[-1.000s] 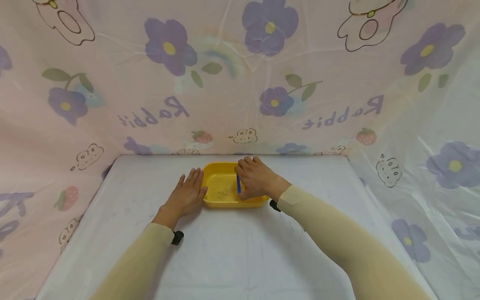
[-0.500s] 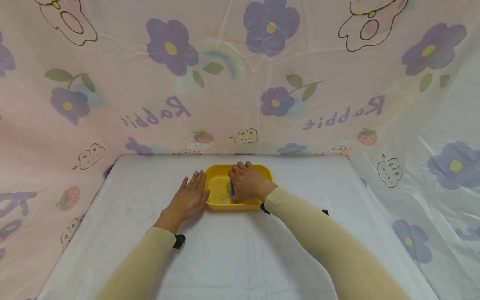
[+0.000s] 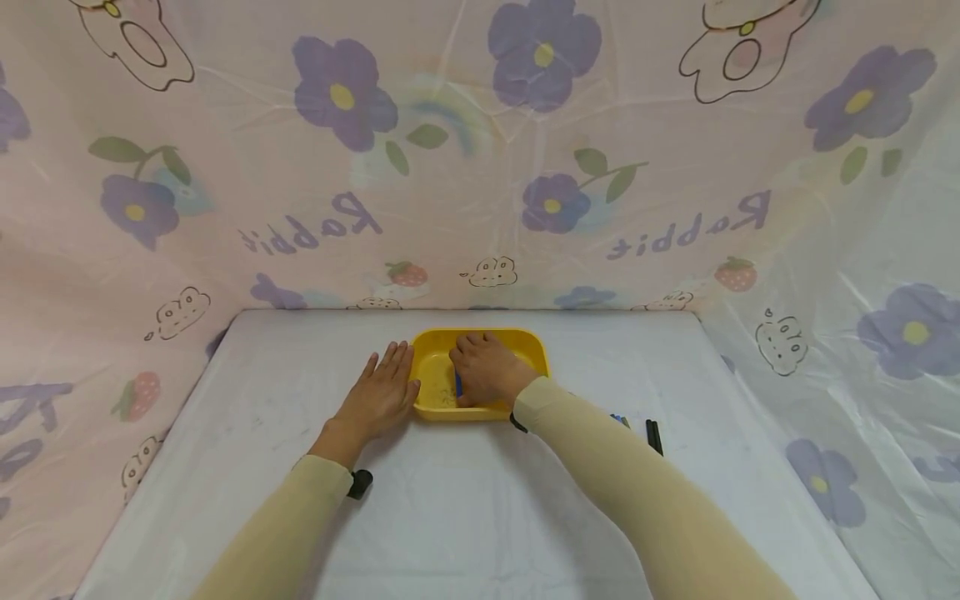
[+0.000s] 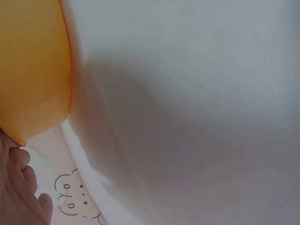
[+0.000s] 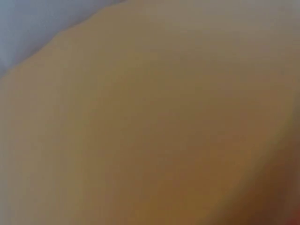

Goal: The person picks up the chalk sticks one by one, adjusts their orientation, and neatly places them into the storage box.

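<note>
Resting left of tray: left hand (image 3: 377, 395) lies flat on the white table cover (image 3: 465, 500), fingers straight and together, its thumb edge touching the outer left wall of the yellow tray (image 3: 534, 344); it holds nothing.
Left wrist view: the tray's rounded orange-yellow wall (image 4: 33, 70) fills the upper left, with fingertips (image 4: 21, 187) at the lower left just below its rim.
Tray: a shallow rectangle with rounded corners, standing at the far middle of the table; faint dark scribbles mark its floor near the left side.
Inside tray: right hand (image 3: 486, 373) reaches over the near rim, knuckles up and fingers curled down onto the floor.
Blue thing: a small blue piece (image 3: 458, 385) shows at the thumb side of the right hand, upright against the tray floor; it looks pinched there, though most of it is hidden and I cannot tell what it is.
Right wrist view: a blurred yellow-brown surface only, too close to read.
Right of tray: a blue-tipped pen (image 3: 618, 419) and a black marker (image 3: 654, 436) lie on the table just beyond the right sleeve.
</note>
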The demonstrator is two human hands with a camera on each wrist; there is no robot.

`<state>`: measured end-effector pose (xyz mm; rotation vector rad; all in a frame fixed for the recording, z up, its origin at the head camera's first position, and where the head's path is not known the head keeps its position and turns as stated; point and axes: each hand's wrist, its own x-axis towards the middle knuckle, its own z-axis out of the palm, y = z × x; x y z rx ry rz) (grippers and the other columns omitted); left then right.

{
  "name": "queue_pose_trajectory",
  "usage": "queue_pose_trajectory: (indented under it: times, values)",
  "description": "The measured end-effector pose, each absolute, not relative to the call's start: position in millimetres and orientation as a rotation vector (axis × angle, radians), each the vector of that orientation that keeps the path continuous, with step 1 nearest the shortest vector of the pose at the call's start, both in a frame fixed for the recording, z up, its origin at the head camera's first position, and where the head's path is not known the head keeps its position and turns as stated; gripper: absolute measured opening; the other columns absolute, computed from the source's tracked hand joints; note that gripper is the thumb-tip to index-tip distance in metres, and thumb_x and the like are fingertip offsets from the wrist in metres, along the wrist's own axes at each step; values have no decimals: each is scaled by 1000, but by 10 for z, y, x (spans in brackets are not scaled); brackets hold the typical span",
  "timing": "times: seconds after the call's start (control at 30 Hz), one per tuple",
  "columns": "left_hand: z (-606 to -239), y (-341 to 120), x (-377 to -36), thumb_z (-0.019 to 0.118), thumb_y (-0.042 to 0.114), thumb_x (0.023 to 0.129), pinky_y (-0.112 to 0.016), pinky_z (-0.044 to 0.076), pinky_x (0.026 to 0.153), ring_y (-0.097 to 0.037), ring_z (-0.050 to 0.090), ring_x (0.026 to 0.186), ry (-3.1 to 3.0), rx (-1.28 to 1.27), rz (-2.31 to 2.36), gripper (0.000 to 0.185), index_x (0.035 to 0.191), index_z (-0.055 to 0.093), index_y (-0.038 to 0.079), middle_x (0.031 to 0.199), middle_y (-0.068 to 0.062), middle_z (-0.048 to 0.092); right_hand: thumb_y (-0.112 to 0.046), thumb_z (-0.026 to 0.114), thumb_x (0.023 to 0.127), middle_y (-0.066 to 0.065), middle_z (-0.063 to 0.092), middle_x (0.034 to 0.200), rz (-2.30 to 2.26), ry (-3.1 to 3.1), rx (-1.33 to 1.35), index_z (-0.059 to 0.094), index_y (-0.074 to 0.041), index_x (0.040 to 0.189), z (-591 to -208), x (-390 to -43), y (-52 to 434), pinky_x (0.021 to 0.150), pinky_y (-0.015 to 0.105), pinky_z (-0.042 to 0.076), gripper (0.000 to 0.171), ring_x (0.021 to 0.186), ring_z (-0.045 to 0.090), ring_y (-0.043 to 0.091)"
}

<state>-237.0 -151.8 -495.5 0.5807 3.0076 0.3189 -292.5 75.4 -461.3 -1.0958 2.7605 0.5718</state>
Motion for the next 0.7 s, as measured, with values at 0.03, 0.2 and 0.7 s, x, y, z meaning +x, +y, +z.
queue_pose_trajectory:
  times: [0.03,0.2,0.7]
  values:
    - [-4952,-1519,-2368,30,40,115,-56,10,134,-35,11,164,3007,581,322,69,168,12,0,176,-19,15,-74,62,92,7,57,140,567,2760,-1093,56,-11,143,-4622,-2928,749,118,46,43,81,130,51,26]
    - [-4953,-1512,-2367,28,41,115,-55,9,134,-33,10,165,3001,575,322,69,169,11,1,176,-17,13,-76,62,92,5,58,134,553,2753,-1076,57,-12,141,-4668,-2940,736,113,43,45,80,123,51,24]
    - [-4937,-1513,-2349,33,39,115,-55,10,134,-33,12,165,3017,581,345,69,168,14,0,176,-17,17,-70,67,92,5,58,133,476,2722,-1018,60,-13,142,-4692,-2967,691,106,41,45,76,121,51,24]
